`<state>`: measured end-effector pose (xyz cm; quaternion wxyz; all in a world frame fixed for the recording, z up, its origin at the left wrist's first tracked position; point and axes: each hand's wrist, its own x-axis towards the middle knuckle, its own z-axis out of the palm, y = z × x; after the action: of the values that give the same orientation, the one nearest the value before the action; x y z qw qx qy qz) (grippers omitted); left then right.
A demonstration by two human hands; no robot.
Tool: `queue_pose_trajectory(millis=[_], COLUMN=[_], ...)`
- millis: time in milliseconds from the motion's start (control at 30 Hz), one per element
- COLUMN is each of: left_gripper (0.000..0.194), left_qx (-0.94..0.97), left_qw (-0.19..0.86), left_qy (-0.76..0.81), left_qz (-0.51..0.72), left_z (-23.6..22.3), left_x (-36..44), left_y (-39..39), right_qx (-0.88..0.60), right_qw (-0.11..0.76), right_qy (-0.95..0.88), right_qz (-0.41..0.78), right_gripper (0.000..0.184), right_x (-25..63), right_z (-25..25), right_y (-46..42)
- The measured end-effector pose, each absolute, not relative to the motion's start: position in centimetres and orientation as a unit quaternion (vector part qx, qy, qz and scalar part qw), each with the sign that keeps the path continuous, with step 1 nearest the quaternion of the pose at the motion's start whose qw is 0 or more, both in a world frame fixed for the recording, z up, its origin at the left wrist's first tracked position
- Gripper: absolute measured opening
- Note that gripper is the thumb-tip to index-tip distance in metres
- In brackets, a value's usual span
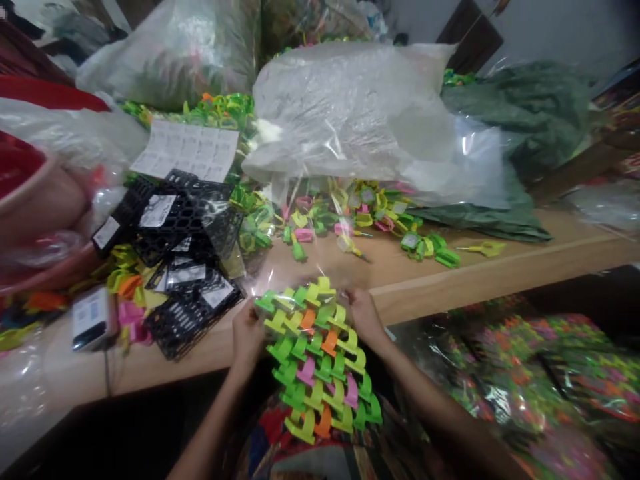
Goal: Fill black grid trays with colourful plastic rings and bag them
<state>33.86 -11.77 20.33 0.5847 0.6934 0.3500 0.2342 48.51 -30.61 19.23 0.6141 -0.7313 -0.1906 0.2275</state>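
A clear plastic bag (305, 270) is stretched between my two hands at the table's front edge. Inside it sit tight rows of curved plastic pieces (315, 360), green, yellow, orange and pink. My left hand (247, 333) is closed on the bag's upper left side. On the upper right side my right hand (367, 320) pinches the plastic, its fingers partly hidden. Past the bag, loose plastic pieces (300, 233) of the same colours lie scattered on the wooden table (415, 293).
Black perforated trays (180, 227) with white labels pile up at the left, near a sticker sheet (187, 150) and a small white-and-black device (93, 320). Large filled plastic bags (345, 113) and a green sack (530, 127) stand behind. Packed bags (540, 373) lie lower right.
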Motion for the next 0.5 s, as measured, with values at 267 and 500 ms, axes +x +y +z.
queue_pose_trajectory(millis=[267, 500], left_gripper=[0.012, 0.021], left_qx=[0.757, 0.749], left_qw=[0.547, 0.436], left_qy=[0.302, 0.327], left_qz=[0.193, 0.376], left_z=[19.3, 18.4], left_x=[30.3, 31.4], left_y=[-13.6, -13.1], right_qx=[-0.767, -0.772], right_qw=[0.538, 0.533], right_qy=[-0.307, -0.34], right_qz=[0.168, -0.067], right_gripper=[0.017, 0.009], right_x=[45.9, 47.7], right_z=[19.0, 20.3], right_y=[-34.5, -33.8])
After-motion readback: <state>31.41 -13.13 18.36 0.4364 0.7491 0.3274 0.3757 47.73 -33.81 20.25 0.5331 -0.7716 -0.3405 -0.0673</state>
